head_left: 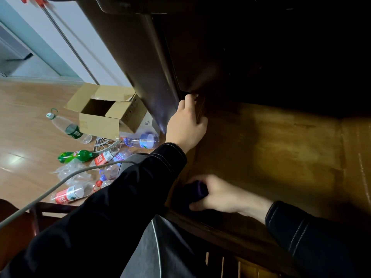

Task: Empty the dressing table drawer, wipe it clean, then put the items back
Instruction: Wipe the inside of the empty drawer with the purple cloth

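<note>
The dressing table drawer [281, 149] is pulled out, and its bare yellowish-brown wooden floor shows no items. My right hand [218, 194] grips a dark purple cloth [195, 192] pressed into the drawer's near left corner. My left hand [185, 122] holds the drawer's left side wall, with its fingers curled over the top edge near the dark table body [144, 63]. The back of the drawer lies in deep shadow.
On the wooden floor to the left lie an open cardboard box [106, 111], several empty plastic bottles [69, 127] and crumpled plastic. A grey cable [60, 183] crosses over my left sleeve. The drawer's dark front rail [230, 233] runs below my right hand.
</note>
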Motion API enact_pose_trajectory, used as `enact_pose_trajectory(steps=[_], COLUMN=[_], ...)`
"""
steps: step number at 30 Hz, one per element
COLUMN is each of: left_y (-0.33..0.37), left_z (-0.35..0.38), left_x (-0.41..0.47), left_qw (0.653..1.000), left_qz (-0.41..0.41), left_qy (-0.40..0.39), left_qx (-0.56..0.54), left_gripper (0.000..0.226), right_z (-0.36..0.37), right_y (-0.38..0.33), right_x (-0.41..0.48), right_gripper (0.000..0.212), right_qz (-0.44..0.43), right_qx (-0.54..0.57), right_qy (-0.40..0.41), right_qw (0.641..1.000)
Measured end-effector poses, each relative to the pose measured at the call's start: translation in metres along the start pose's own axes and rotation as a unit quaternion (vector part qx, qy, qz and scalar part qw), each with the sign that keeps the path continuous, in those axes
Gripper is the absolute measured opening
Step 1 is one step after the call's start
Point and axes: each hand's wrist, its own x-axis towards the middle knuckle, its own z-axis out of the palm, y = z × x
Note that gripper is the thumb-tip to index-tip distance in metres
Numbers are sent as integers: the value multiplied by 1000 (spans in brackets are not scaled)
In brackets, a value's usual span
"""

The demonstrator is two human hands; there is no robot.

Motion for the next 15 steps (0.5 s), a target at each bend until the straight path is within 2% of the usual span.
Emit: enact_pose_trajectory(steps=[3,9,13,15], left_y=[0,0,1,1], left_z=[0,-1,0,1], left_x=[0,1,-1,-1], left_qw=[1000,1000,1000,1000], left_qz=[1,-2,6,6], left_qy=[-2,3,-3,-2], left_qx=[0,-3,15,25], left_gripper=[54,50,55,55], right_z=[9,-4,6,5], right_y=[-2,-6,-9,-13], right_x=[4,-5,-3,-6], right_gripper=[48,39,45,41], right_qz=[1,-18,9,-12], right_qx=[-79,12,-53,-24], right_qy=[-1,-18,-11,-2], right_qw=[997,1000,998,1000])
